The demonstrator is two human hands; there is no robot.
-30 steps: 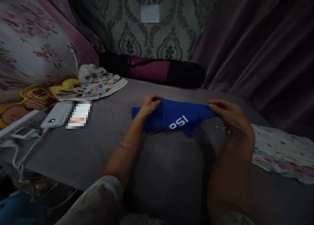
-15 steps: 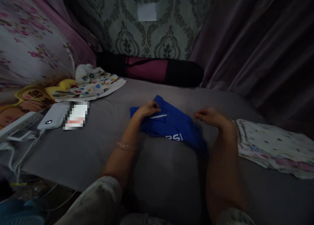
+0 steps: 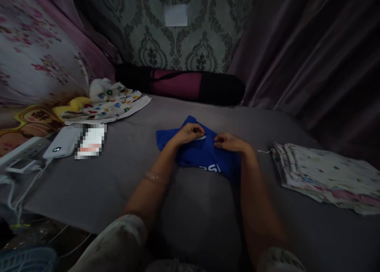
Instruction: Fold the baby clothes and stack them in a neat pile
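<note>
A blue garment (image 3: 197, 157) with white lettering and a white stripe lies crumpled on the grey bed sheet in front of me. Whether it is a shirt or shorts I cannot tell. My left hand (image 3: 189, 134) is closed over its upper middle, fingertips pinching the cloth beside the white stripe. Just to the right, my right hand (image 3: 230, 142) pinches the same garment, thumb and fingers pressed together. My right forearm hides the garment's right end. A clear bracelet (image 3: 154, 177) circles my left forearm.
Folded patterned clothes (image 3: 326, 169) lie stacked at right. At left are a power strip (image 3: 28, 151), a white power bank (image 3: 61, 141) with cables, a blurred-out flat item (image 3: 90, 142) and a patterned cloth (image 3: 115, 103). A black-and-maroon long bag (image 3: 178, 84) lies along the wall.
My right hand has moved left onto the garment and now pinches it. My left hand has shifted slightly right along the white stripe. The garment's right part has been drawn in.
</note>
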